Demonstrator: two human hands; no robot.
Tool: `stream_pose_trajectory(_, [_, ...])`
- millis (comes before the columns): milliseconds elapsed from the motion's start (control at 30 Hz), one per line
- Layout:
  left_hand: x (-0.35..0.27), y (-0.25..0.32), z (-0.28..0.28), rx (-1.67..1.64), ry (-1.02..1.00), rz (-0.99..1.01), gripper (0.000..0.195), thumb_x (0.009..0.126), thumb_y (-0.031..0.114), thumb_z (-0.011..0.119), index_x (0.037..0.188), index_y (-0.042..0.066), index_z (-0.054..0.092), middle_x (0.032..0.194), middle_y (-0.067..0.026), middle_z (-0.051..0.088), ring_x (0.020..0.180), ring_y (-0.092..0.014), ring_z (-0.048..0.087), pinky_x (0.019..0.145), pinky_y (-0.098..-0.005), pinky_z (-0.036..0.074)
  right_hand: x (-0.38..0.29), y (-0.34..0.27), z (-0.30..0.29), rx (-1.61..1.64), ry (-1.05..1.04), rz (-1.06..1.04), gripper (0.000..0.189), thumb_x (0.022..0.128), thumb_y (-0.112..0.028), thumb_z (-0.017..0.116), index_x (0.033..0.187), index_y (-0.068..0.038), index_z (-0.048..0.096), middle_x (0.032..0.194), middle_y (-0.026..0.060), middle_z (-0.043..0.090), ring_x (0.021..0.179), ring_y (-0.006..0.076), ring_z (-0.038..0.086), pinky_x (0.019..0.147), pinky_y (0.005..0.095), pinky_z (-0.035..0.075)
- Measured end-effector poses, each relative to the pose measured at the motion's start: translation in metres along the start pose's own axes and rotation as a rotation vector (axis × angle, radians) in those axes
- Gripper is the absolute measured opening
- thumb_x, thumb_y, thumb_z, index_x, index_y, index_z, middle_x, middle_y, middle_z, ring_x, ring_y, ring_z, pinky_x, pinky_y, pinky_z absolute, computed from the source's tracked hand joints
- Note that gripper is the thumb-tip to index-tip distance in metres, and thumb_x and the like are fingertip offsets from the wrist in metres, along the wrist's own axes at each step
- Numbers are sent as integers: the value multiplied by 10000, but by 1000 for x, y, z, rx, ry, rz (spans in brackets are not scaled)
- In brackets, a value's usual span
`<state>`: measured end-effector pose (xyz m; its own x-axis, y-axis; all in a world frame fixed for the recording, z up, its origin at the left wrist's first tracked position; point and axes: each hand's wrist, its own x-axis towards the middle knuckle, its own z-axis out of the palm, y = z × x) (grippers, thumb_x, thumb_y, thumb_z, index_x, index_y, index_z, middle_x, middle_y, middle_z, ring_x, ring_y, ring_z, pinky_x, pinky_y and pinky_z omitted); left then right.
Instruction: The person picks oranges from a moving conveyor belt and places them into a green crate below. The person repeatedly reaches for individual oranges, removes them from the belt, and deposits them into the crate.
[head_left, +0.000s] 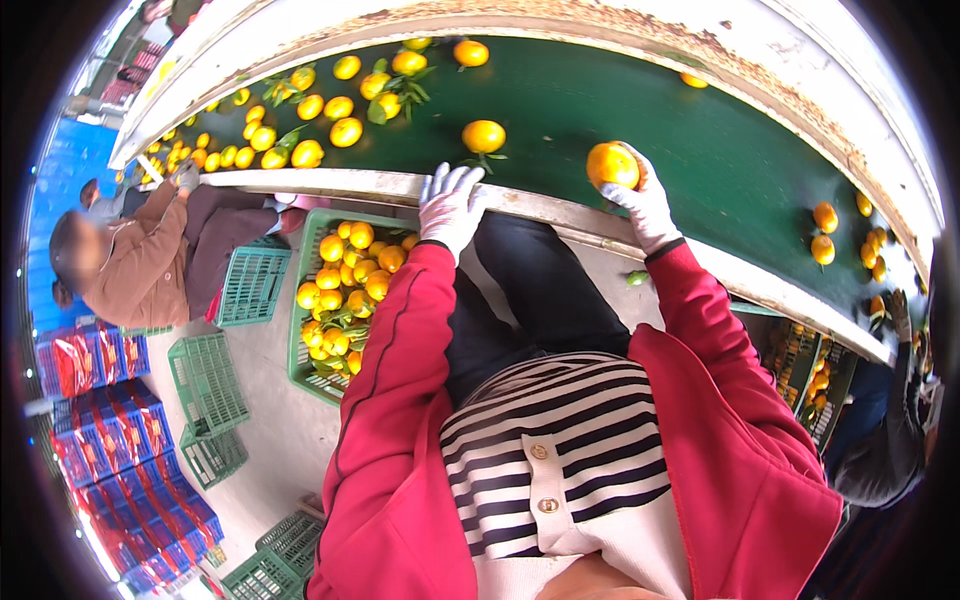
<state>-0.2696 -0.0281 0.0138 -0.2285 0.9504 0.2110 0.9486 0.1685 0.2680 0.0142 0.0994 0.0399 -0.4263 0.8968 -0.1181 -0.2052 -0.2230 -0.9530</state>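
A green conveyor belt (555, 97) bearing loose orange citrus fruits runs across the top of the head view. My right hand (641, 195), in a pale glove, grips a large orange citrus fruit (611, 165) above the belt's near side. Gloved too, my left hand (452, 202) rests with fingers spread on the white metal edge rail (525, 202) and holds nothing. Just beyond it on the belt lies a single citrus fruit (484, 136) with a green leaf. Below and left of my left hand, a green plastic crate (298, 352) holds many such fruits, some leafy.
A co-worker in a brown jacket (146, 262) sits at the left; another person's dark sleeve (885, 442) shows at the far right. Green crates (206, 382) and stacked blue crates (120, 427) stand on the floor at left. Fruit-filled crates (814, 375) stand under the belt's right part.
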Motion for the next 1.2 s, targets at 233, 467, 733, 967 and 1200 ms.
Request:
stream_pose_trajectory(233, [-10, -6, -6, 28, -4, -29, 390, 906, 386, 548, 1263, 231, 569, 1341, -61, 529, 1340, -311, 370, 1131, -460, 231, -23, -66, 40, -84, -120, -400, 985, 590, -102, 902, 1417, -77, 367, 1293, 86, 505, 1180, 214, 520, 1005, 361, 450])
stream_pose_trajectory(467, [-11, -8, -3, 34, -20, -65, 412, 891, 424, 555, 1262, 246, 568, 1349, -31, 513, 1348, -285, 355, 1142, -465, 193, 14, -250, 51, -713, 363, -1249, 770, 645, -181, 885, 1257, 19, 462, 1107, 134, 606, 1042, 215, 599, 920, 325, 482])
stream_pose_trajectory(733, [-13, -8, -11, 66, -65, -68, 421, 912, 424, 526, 1301, 264, 530, 1375, -36, 497, 1364, -288, 336, 1141, -475, 188, 78, -301, 15, -1064, 308, -1353, 440, 861, -105, 691, 1262, -2, 543, 1143, 127, 631, 1050, 199, 600, 956, 287, 448])
stream_pose_trajectory(967, [-15, -40, -24, 23, -33, -66, 453, 893, 460, 539, 1293, 248, 549, 1377, -39, 491, 1358, -294, 340, 1144, -467, 182, 12, -212, 97, -579, -13, -1235, 293, 849, 59, 616, 1130, -24, 626, 1151, 114, 649, 1071, 215, 615, 954, 323, 455])
stream_pose_trajectory(1200, [-15, -47, -25, 43, -22, -67, 532, 891, 485, 535, 1345, 210, 501, 1426, -73, 447, 1378, -296, 312, 1149, -468, 165, 13, -48, 120, -542, -397, -365, 334, 823, 10, 655, 1153, -31, 627, 1032, 69, 649, 953, 133, 602, 858, 273, 482])
